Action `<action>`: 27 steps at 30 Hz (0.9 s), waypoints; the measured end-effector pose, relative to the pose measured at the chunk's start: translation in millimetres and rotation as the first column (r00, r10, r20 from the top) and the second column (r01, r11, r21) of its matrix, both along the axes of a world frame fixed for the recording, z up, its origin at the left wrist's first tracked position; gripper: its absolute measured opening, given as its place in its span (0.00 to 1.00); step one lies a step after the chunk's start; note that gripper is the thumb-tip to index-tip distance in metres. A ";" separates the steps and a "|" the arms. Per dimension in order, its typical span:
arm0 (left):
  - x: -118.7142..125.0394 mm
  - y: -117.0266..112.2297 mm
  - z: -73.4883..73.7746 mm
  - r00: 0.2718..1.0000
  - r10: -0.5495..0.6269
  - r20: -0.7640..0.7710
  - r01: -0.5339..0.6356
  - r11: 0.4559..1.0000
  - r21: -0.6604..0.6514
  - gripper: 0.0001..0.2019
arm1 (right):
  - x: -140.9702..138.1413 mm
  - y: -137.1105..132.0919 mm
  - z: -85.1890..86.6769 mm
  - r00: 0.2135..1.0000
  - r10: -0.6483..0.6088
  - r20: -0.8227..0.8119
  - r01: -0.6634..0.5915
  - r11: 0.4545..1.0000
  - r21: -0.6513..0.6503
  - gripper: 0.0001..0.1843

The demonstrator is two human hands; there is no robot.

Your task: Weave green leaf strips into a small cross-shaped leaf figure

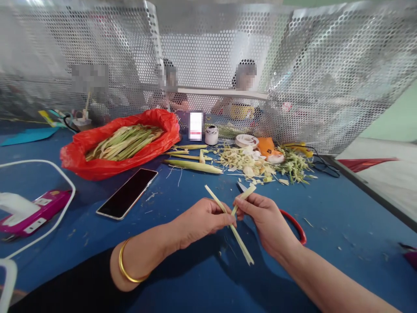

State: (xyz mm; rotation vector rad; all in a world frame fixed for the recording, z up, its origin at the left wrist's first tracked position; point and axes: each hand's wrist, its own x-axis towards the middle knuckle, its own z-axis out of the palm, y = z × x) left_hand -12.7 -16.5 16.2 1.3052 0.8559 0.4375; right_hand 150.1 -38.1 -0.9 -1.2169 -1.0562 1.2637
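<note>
My left hand (203, 219) pinches a long, pale green leaf strip (241, 244) that slants down to the right, its lower end split. My right hand (269, 221) grips a second, shorter-looking leaf strip (248, 191) between thumb and fingers. The two strips cross or meet between my hands; whether they are joined I cannot tell. Beneath my right hand lie scissors with a red handle (298, 228), one blade tip (241, 187) showing past the fingers. Beyond my hands, a thick pale green leaf bundle (195, 166) rests beside smaller yellowish leaf pieces (184, 152).
A red plastic bag (74, 158) holds many leaf strips. A phone (128, 193) and a purple power strip (39, 213) lie left. Plant scraps (247, 163), a tape roll (246, 141) and a small jar (211, 135) stand farther back. Perforated metal screens (208, 48) separate off two people.
</note>
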 end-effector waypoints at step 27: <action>7.2 -17.2 -3.4 0.974 -0.089 -0.207 0.137 0.963 0.232 0.20 | -6.1 -13.0 9.2 0.829 -0.112 0.548 -0.084 0.944 0.319 0.11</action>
